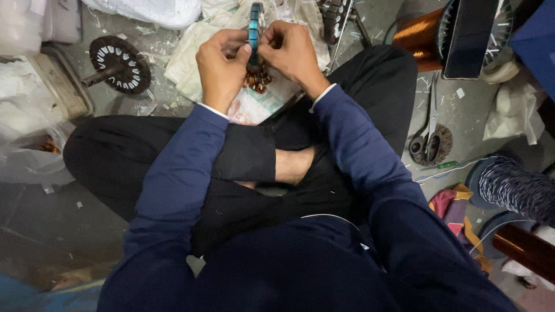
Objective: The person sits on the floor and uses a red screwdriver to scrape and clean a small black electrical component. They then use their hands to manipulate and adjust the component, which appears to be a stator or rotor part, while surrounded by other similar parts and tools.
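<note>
Sitting cross-legged on the floor [69, 231], the person is holding a blue ring [254, 29] edge-up above the knees. The left hand [222, 69] and right hand [292, 52] are pinching it from either side, fingers closed on it, above copper coils [257, 80]. Steady, even pressure from both sides seems wise.

A printed plastic package [254, 107], white with green and red markings, was seen lying flat on the floor under the hands, partly covered by them. A crumpled clear plastic bag [26, 153] was found at the left edge, brownish contents showing through it. A white sack [153, 11] was laid along the top edge. No signs or screens could be made out.
</note>
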